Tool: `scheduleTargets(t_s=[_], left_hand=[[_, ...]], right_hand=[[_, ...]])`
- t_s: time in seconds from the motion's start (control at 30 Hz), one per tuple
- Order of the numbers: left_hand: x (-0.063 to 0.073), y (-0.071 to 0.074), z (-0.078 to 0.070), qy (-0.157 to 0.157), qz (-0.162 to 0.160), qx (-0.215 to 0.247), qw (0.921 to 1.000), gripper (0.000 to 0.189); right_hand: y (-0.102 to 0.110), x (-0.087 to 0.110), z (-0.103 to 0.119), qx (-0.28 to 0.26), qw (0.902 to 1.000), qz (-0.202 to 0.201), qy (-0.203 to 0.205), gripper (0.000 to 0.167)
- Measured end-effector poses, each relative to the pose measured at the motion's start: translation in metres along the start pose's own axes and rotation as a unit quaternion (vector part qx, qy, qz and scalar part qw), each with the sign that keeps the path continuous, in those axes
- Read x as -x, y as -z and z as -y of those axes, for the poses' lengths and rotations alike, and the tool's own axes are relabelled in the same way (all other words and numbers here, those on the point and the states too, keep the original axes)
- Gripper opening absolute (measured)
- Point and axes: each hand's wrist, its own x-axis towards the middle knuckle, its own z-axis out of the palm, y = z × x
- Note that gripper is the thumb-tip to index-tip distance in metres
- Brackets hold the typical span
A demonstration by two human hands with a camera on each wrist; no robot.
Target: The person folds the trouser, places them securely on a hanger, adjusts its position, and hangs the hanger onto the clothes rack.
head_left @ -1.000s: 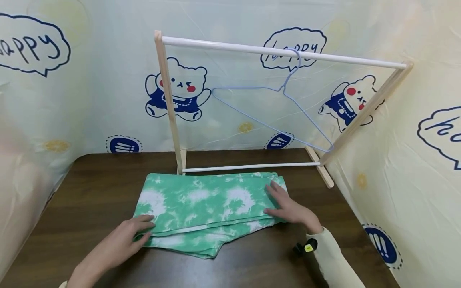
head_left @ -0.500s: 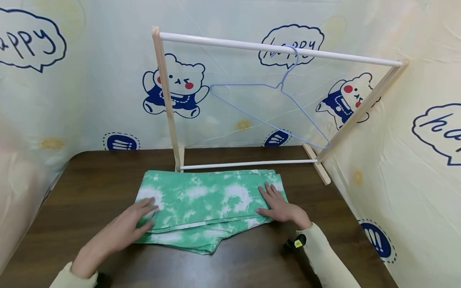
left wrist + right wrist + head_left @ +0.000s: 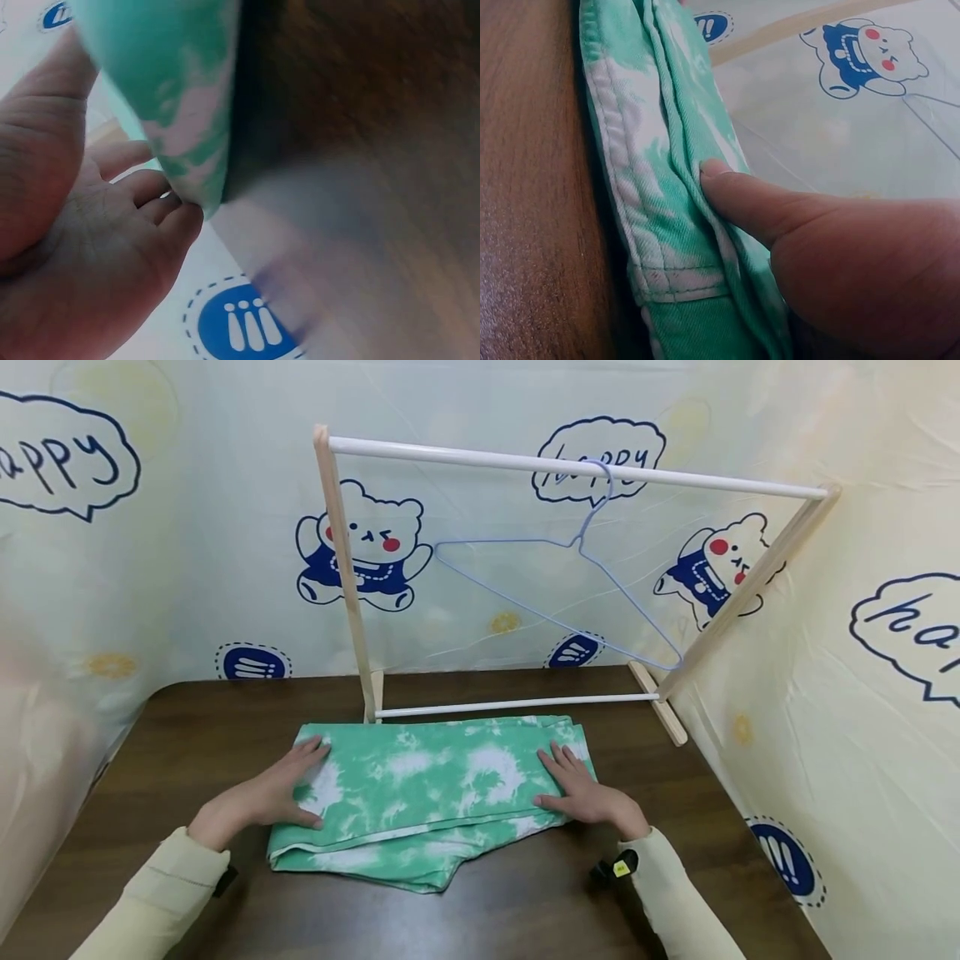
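Observation:
Green-and-white tie-dye pants (image 3: 435,777) lie folded in a wide flat stack on the brown table (image 3: 517,902). On their left edge rests my left hand (image 3: 262,793), thumb spread from the fingers. My right hand (image 3: 585,793) lies on the right end with fingers spread. In the left wrist view, the fingers of the left hand (image 3: 112,232) touch the side of the fabric (image 3: 187,112). The right wrist view shows the thumb (image 3: 742,199) of my right hand against the layered fold, beside a stitched hem (image 3: 679,281).
Behind the pants stands a wooden rack with a white top bar (image 3: 465,457) and a white lower bar (image 3: 517,703). From the top bar hangs a thin blue hanger (image 3: 577,539). Printed curtains (image 3: 225,527) surround the table at the back and sides.
My left hand has slid away from me along the left edge of the pants, uncovering their near left corner. The right hand has shifted slightly left, then stayed put.

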Motion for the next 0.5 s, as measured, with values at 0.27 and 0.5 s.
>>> scheduleTargets(t_s=[0.27,0.5], left_hand=[[0.002,-0.001,0.002,0.011,0.001,0.005,0.9999,0.120],[0.013,-0.003,-0.004,0.012,0.005,0.005,0.9999,0.124]], right_hand=[[0.000,-0.001,0.001,0.000,1.0000,-0.001,0.002,0.086],[0.001,0.000,0.002,-0.007,1.0000,-0.005,0.005,0.085]])
